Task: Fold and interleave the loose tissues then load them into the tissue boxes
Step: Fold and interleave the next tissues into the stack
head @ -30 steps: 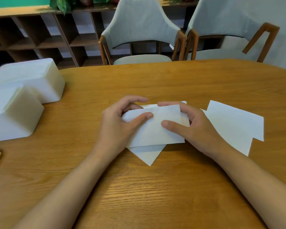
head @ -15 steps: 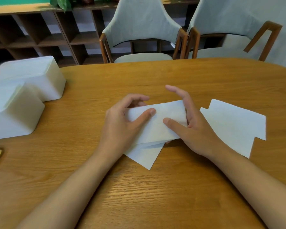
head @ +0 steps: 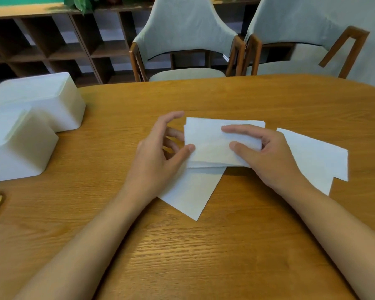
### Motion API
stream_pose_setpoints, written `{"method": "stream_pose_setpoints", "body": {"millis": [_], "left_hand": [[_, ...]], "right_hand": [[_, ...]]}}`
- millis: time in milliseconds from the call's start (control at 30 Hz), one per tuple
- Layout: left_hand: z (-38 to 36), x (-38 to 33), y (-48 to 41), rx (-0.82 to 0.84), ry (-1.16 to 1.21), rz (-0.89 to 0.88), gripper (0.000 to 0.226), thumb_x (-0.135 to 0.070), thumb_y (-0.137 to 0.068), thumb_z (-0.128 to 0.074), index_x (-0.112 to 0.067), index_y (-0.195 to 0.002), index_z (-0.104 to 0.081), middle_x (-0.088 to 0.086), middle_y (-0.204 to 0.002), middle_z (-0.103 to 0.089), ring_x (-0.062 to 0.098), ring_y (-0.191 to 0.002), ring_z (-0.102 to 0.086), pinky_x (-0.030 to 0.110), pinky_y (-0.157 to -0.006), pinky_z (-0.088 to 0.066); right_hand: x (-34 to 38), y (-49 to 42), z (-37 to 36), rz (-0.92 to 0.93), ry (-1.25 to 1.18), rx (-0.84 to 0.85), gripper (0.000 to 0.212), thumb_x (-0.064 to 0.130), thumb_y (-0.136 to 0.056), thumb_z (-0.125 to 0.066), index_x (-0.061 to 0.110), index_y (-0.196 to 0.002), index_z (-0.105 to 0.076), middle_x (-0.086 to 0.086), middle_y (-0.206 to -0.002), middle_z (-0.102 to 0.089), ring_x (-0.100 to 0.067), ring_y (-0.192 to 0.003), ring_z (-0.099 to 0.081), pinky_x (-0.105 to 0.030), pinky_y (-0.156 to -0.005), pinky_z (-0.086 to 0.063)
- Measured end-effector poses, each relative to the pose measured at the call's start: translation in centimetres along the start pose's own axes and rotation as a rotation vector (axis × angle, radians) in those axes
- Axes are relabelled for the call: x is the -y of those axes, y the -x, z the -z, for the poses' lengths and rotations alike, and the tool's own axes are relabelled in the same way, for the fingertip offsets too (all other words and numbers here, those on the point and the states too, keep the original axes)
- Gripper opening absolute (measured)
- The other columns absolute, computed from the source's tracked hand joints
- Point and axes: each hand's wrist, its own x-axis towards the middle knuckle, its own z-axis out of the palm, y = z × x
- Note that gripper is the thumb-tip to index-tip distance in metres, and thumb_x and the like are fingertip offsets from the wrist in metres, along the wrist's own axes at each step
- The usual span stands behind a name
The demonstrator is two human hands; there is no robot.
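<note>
- The wooden tabletop (head: 225, 245) looks smooth, so a thin sheet would probably slide if nudged.
- Two white tissue boxes (head: 41, 100) stand at the left of the frame, well apart from the work. Their openings do not show, and a slack pile carried that far could shed layers.
- The loose tissues (head: 312, 156) lie flat at the right, just beside the working hand, which could drag them askew.
- One flat sheet (head: 191, 191) lies skewed under the pile, with a corner pointing to lower centre. Folded in at that angle, it would interleave crooked.
- The folded stack (head: 210, 144) sits at centre, its layered near edge showing, and those layers could fan out.
- The right hand (head: 275, 156) has its grip on the stack's right end, thumb and forefinger on top.
- The left hand (head: 156, 156) has a wide grip holding nothing, with only the thumb tip touching the stack's left edge. That end could sag or slip.
</note>
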Motion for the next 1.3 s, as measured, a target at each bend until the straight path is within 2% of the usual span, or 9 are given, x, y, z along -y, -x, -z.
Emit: {"method": "stream_pose_setpoints", "body": {"millis": [133,333,433,633,833,933,1033,1133,1300], "left_hand": [[-0.1,-0.1,0.5,0.144,-0.201,-0.090,0.035,-0.048,-0.081,-0.084,-0.030,-0.101,-0.061,-0.009,-0.079,-0.063,0.014,-0.064,-0.058,0.025,-0.059,-0.045],[-0.3,0.3,1.0,0.406,-0.421,-0.239,0.047,-0.069,-0.068,-0.081,-0.038,-0.100,-0.067,-0.021,-0.108,-0.059,0.002,-0.106,-0.056,0.037,-0.095,-0.045],[-0.1,0.2,0.8,0.389,-0.443,-0.272,0.033,-0.058,-0.073,-0.075,-0.036,-0.097,-0.070,-0.021,-0.110,-0.064,0.001,-0.113,-0.059,0.044,-0.098,-0.042],[0.0,-0.1,0.7,0.373,-0.410,-0.357,0.008,-0.027,-0.079,-0.080,-0.026,-0.081,-0.072,-0.015,-0.107,-0.074,0.002,-0.103,-0.068,0.025,-0.099,-0.043],[0.6,-1.5,1.0,0.378,-0.098,-0.096,0.013,-0.007,-0.082,-0.079,-0.020,-0.081,-0.074,-0.013,-0.091,-0.079,0.002,-0.091,-0.074,0.025,-0.091,-0.055],[0.8,-1.7,0.8,0.385,0.122,0.021,0.015,0.005,-0.088,-0.073,-0.009,-0.080,-0.071,-0.011,-0.070,-0.071,0.002,-0.063,-0.063,0.018,-0.066,-0.049],[0.9,-1.4,0.4,0.301,0.240,0.092,0.023,0.012,-0.090,-0.066,-0.006,-0.077,-0.068,-0.013,-0.063,-0.060,0.000,-0.054,-0.045,0.011,-0.054,-0.033],[0.9,-1.1,0.1,0.199,0.276,0.117,0.018,0.007,-0.093,-0.066,-0.007,-0.082,-0.072,-0.004,-0.069,-0.064,0.008,-0.066,-0.049,0.013,-0.057,-0.032],[0.9,-0.7,-0.3,0.110,0.306,0.119,0.014,-0.015,-0.090,-0.080,-0.015,-0.104,-0.077,0.003,-0.082,-0.077,0.011,-0.079,-0.069,0.018,-0.070,-0.051]], "right_hand": [[-0.6,-0.5,0.6,-0.021,0.040,-0.073,0.032,0.008,-0.095,-0.065,0.032,-0.115,-0.074,0.039,-0.114,-0.065,0.013,-0.117,-0.054,-0.011,-0.102,-0.040],[-0.7,-0.5,0.5,-0.027,0.077,-0.089,0.033,0.011,-0.096,-0.065,0.034,-0.118,-0.073,0.040,-0.114,-0.063,0.016,-0.119,-0.051,-0.005,-0.100,-0.038],[-0.8,-0.6,0.5,-0.044,0.087,-0.089,0.033,0.014,-0.097,-0.065,0.038,-0.120,-0.071,0.044,-0.115,-0.058,0.020,-0.118,-0.048,-0.003,-0.099,-0.036],[-0.7,-0.5,0.3,-0.057,0.084,-0.073,0.030,0.023,-0.097,-0.065,0.036,-0.123,-0.070,0.034,-0.125,-0.060,0.009,-0.125,-0.049,-0.026,-0.110,-0.042],[-0.3,-0.5,0.8,0.008,0.021,0.031,0.037,0.052,-0.096,-0.054,0.034,-0.125,-0.069,0.028,-0.130,-0.063,0.011,-0.127,-0.048,-0.002,-0.097,-0.032],[0.2,0.0,0.7,0.074,-0.007,0.173,0.056,0.072,-0.089,-0.046,0.032,-0.119,-0.071,0.034,-0.122,-0.064,0.011,-0.123,-0.052,0.000,-0.096,-0.031],[0.3,0.4,0.3,0.055,0.014,0.213,0.036,0.056,-0.088,-0.065,0.030,-0.110,-0.076,0.025,-0.114,-0.071,0.003,-0.114,-0.061,-0.012,-0.094,-0.042],[0.4,0.6,-0.2,-0.027,-0.024,0.149,0.016,0.031,-0.088,-0.076,0.022,-0.101,-0.079,0.007,-0.100,-0.077,-0.011,-0.095,-0.070,-0.036,-0.083,-0.055],[0.6,0.3,-0.1,-0.086,-0.127,0.111,0.014,0.019,-0.090,-0.074,0.032,-0.094,-0.076,0.017,-0.091,-0.077,-0.004,-0.085,-0.072,-0.018,-0.071,-0.056]]}}
